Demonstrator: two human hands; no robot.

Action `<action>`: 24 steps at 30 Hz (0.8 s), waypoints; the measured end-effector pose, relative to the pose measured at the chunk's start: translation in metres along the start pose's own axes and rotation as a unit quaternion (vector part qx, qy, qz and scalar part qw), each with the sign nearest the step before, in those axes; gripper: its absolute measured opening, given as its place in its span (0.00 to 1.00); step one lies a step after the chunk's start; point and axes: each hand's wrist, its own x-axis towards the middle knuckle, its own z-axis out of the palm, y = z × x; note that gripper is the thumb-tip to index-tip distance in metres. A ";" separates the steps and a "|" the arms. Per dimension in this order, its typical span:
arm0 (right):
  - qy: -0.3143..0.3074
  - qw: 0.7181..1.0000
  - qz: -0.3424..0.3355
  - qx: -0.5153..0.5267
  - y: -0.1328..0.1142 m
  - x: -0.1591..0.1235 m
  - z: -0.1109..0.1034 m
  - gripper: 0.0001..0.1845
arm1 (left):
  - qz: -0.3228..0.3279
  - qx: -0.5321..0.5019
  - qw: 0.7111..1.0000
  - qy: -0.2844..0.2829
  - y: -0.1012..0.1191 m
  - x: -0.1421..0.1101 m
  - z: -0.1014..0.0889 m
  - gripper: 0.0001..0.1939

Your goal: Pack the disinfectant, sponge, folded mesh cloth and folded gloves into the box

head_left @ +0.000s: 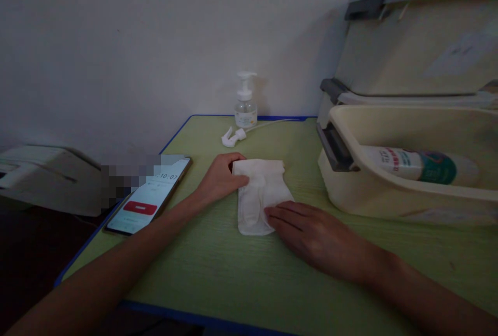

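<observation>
A folded white cloth [260,194] lies on the green table [218,268] in front of me. My left hand [220,176] curls around the cloth's upper left corner and grips its edge. My right hand [307,229] lies flat, fingers stretched out, pressing on the cloth's lower right part.
A phone [150,196] with a lit timer screen lies at the table's left edge. A clear pump bottle [245,102] stands at the back by the wall, a white spray nozzle [232,137] with a tube beside it. A cream plastic bin [404,191] at right holds a lying bottle [420,165].
</observation>
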 end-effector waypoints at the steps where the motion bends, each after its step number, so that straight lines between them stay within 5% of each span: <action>1: -0.003 1.000 -0.001 -0.008 -0.001 0.000 0.000 0.14 | 0.010 -0.011 1.000 0.005 0.001 -0.002 0.001 0.09; 7: -0.014 1.000 0.009 -0.021 -0.003 0.000 0.000 0.11 | 0.170 0.004 0.985 0.037 0.005 -0.020 0.002 0.04; 15: -0.041 0.999 0.013 -0.006 -0.007 0.000 0.000 0.10 | 0.337 0.044 0.941 0.003 -0.014 -0.045 0.002 0.04; 24: -0.082 0.995 0.048 0.011 -0.009 0.004 0.000 0.06 | 0.297 -0.008 0.955 -0.002 -0.013 -0.042 0.004 0.06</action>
